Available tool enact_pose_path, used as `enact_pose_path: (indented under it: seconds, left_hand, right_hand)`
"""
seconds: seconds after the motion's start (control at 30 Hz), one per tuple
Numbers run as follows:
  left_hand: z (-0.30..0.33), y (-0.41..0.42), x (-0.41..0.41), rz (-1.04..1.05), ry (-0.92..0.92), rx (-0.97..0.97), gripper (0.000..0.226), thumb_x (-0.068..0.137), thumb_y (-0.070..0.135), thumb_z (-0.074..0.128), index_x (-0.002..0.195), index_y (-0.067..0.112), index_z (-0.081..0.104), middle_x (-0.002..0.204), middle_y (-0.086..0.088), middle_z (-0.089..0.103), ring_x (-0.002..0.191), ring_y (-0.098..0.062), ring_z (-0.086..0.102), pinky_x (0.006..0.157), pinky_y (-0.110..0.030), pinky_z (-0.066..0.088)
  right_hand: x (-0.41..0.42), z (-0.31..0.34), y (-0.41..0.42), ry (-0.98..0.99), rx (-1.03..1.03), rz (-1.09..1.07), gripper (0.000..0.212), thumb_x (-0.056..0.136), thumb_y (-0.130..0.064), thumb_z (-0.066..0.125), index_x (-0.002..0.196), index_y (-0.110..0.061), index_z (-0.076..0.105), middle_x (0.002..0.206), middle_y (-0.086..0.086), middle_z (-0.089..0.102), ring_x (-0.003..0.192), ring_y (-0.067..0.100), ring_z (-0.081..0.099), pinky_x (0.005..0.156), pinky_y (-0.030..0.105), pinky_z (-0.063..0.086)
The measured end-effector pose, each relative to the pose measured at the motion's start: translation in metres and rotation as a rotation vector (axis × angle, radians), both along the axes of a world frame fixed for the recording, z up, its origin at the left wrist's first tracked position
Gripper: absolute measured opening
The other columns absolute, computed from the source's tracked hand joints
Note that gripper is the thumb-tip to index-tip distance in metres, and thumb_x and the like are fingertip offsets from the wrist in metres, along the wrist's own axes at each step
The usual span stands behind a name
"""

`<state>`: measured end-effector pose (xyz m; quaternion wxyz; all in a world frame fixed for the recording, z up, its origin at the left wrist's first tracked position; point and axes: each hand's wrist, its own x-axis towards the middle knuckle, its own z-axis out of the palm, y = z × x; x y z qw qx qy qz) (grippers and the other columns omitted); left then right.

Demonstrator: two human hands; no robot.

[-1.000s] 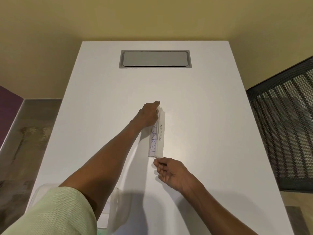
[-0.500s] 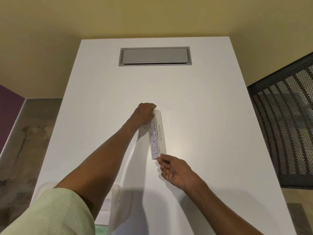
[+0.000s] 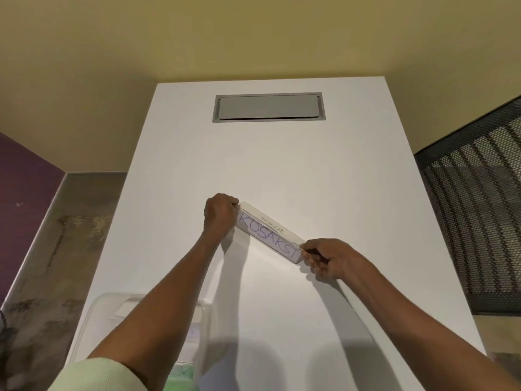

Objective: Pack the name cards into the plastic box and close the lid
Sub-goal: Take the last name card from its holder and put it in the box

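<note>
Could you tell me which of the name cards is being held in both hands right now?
The name card with blue lettering, gripped at its ends by the left hand and right hand; the others lie in the plastic box.

Office or meeting room.
A white desk [image 3: 338,170] with a grey flush cable hatch [image 3: 269,108], a black mesh chair back [image 3: 476,215] beside it, and handwritten name cards [image 3: 269,231].

Left hand [image 3: 221,214] & right hand [image 3: 324,259] grip name card [image 3: 267,231] ends; plastic box [image 3: 93,314] near edge.

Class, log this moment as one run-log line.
left hand: grips name card far end | right hand: pinches near end | plastic box: open, near-left
</note>
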<state>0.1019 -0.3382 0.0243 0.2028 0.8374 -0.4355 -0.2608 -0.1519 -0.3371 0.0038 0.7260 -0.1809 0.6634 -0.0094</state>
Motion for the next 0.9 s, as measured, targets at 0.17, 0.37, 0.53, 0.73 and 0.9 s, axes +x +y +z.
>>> enact_pose_path:
  seconds: [0.17, 0.37, 0.53, 0.73, 0.9]
  left_hand:
    - [-0.003, 0.024, -0.010, 0.150, -0.003, 0.033, 0.020, 0.087, 0.009, 0.060, 0.099, 0.010, 0.075, 0.109, -0.009, 0.072, 0.104, -0.025, 0.066, 0.086, -0.025, 0.047]
    - [-0.008, 0.049, -0.029, 0.304, 0.084, 0.018, 0.016, 0.085, 0.009, 0.060, 0.090, 0.007, 0.075, 0.098, -0.009, 0.074, 0.093, -0.023, 0.067, 0.062, -0.010, 0.038]
    - [-0.013, 0.060, -0.033, 0.302, 0.043, 0.058, 0.021, 0.082, 0.009, 0.061, 0.067, 0.024, 0.060, 0.074, -0.003, 0.056, 0.070, -0.023, 0.048, 0.067, -0.023, 0.039]
    - [-0.017, 0.060, -0.024, 0.204, 0.067, 0.023, 0.014, 0.083, 0.011, 0.064, 0.073, 0.020, 0.068, 0.081, -0.004, 0.063, 0.072, -0.022, 0.043, 0.068, -0.023, 0.039]
    - [-0.021, 0.060, -0.008, -0.051, 0.063, 0.025, 0.029, 0.086, 0.013, 0.063, 0.115, 0.011, 0.067, 0.121, -0.006, 0.066, 0.118, -0.023, 0.055, 0.101, -0.030, 0.043]
  right_hand:
    - [-0.009, -0.002, -0.027, 0.058, -0.045, 0.168, 0.014, 0.088, -0.015, 0.059, 0.075, -0.010, 0.061, 0.053, 0.000, 0.057, 0.034, 0.010, 0.039, 0.038, 0.017, 0.027]
    - [-0.013, -0.011, -0.054, 0.127, -0.041, 0.392, 0.036, 0.094, -0.021, 0.050, 0.059, -0.012, 0.051, 0.049, 0.002, 0.046, 0.041, 0.014, 0.030, 0.041, 0.020, 0.021]
    - [-0.014, -0.015, -0.063, 0.122, -0.021, 0.455, 0.039, 0.095, -0.023, 0.050, 0.057, -0.013, 0.049, 0.061, 0.003, 0.042, 0.050, 0.014, 0.026, 0.051, 0.026, 0.015]
    - [-0.015, -0.011, -0.055, 0.316, -0.329, 0.497, 0.031, 0.081, -0.024, 0.069, 0.056, -0.008, 0.057, 0.047, 0.005, 0.055, 0.034, 0.017, 0.040, 0.042, 0.017, 0.027]
    - [-0.016, -0.008, -0.046, 0.472, -0.933, 0.702, 0.035, 0.081, -0.029, 0.061, 0.053, -0.011, 0.050, 0.057, 0.001, 0.055, 0.062, 0.025, 0.053, 0.053, 0.029, 0.038]
